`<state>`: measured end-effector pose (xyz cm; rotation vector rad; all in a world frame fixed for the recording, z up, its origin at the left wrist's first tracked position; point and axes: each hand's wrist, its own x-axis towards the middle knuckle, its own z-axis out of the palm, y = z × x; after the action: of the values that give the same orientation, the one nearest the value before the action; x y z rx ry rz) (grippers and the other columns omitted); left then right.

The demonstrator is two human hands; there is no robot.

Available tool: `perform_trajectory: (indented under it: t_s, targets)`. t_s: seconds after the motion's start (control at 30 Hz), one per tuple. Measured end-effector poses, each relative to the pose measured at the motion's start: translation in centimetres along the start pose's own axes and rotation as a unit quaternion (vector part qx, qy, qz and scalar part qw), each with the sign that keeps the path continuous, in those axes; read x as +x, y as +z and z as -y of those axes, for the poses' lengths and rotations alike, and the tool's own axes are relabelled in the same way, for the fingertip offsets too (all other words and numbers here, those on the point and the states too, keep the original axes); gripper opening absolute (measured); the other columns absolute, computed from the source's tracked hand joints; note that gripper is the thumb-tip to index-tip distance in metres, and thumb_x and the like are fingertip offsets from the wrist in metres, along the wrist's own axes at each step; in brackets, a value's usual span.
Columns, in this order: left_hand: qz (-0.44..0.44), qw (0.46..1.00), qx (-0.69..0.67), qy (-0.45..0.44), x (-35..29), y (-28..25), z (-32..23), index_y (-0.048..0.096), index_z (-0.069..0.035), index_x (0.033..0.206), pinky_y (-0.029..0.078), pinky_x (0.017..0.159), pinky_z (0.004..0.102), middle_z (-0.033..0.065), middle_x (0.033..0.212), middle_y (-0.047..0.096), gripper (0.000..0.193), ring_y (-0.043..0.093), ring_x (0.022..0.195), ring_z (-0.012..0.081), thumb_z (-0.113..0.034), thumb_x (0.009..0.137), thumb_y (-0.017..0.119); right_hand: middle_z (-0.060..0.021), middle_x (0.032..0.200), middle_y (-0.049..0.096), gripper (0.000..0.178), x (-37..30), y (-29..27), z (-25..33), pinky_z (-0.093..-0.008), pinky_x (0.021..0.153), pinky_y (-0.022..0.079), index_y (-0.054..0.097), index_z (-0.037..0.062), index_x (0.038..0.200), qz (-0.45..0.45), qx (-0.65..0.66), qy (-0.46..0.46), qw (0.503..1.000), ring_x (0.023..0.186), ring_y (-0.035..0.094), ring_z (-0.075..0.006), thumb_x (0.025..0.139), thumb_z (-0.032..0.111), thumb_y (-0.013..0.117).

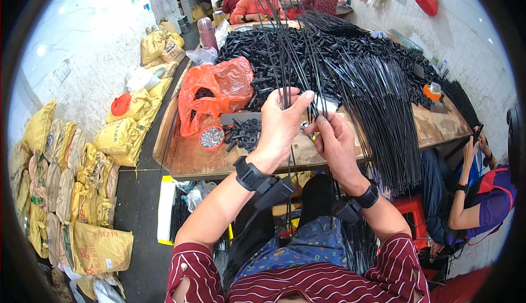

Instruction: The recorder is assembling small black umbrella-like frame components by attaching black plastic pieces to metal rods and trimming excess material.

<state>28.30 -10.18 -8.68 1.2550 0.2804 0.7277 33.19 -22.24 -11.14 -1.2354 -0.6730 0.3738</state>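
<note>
My left hand (280, 125) is closed round several long thin black rods (286, 56), which stand nearly upright and run down past my wrist. Just to its right, my right hand (337, 145) pinches more of these rods between thumb and fingers. The two hands are close together above the table's front edge; whether they touch the same rod I cannot tell. A small metal piece with some yellow (308, 130) shows between the hands, partly hidden. Beyond them, a heap of short black plastic parts (263, 56) covers much of the wooden table (192, 157).
A thick bundle of black rods (383, 116) hangs over the table's front edge at right. At left are a red plastic bag (216, 86) and a bowl of small metal pieces (211, 137). Yellow sacks (82, 193) line the left wall. A co-worker (476, 193) sits at right.
</note>
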Motion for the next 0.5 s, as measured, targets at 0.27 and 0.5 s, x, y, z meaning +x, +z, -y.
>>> perform_trajectory:
  t_s: [0.27,0.5]
  targets:
    - [-0.019,0.998,-0.055,-0.027,-0.37,0.95,-0.22,0.057,-0.006,0.098,0.028,0.038,0.0172,-0.0042,0.069,0.056,0.024,0.037,0.044,-0.0001,-0.017,0.084,0.072,-0.0046,0.08,0.064,0.017,-0.24,0.1,-0.3,-0.0166,0.044,0.033,0.054,0.0002,0.101,0.017,-0.004,0.011,1.0,0.05,0.044,-0.0008,0.099,0.015,0.046]
    - [-0.018,0.998,-0.047,-0.034,-0.61,0.9,-0.37,0.057,-0.009,0.088,0.027,0.037,0.0168,-0.0051,0.065,0.056,0.017,0.036,0.042,-0.0003,-0.015,0.084,0.072,-0.0047,0.082,0.065,0.02,-0.55,-0.12,-0.3,-0.0168,0.044,0.033,0.054,0.0001,0.101,0.035,-0.024,0.021,0.999,0.05,0.044,-0.0013,0.1,0.018,0.045]
